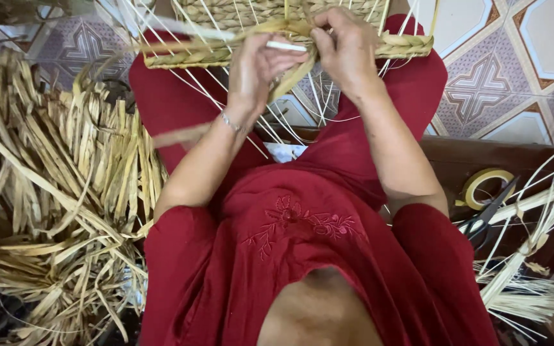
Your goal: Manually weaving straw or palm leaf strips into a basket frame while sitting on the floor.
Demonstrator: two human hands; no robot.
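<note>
- I am mid-weave on the woven basket (226,54) propped on my knees, working a flat straw strand (290,74) in along its near edge.
- My left hand (254,67) is closed on that strand, fingers curled round it, with a thin white stick (286,46) poking out beside my thumb.
- My right hand (347,48) pinches the rim braid just beside it, grip closed, holding the weave tight.
- Next, I judge, the strand needs tucking between the pale upright stakes (318,96) while tension is kept.
- Loose straw pile (52,192) lies at my left; tape roll (485,186) and scissors (488,214) at my right.
</note>
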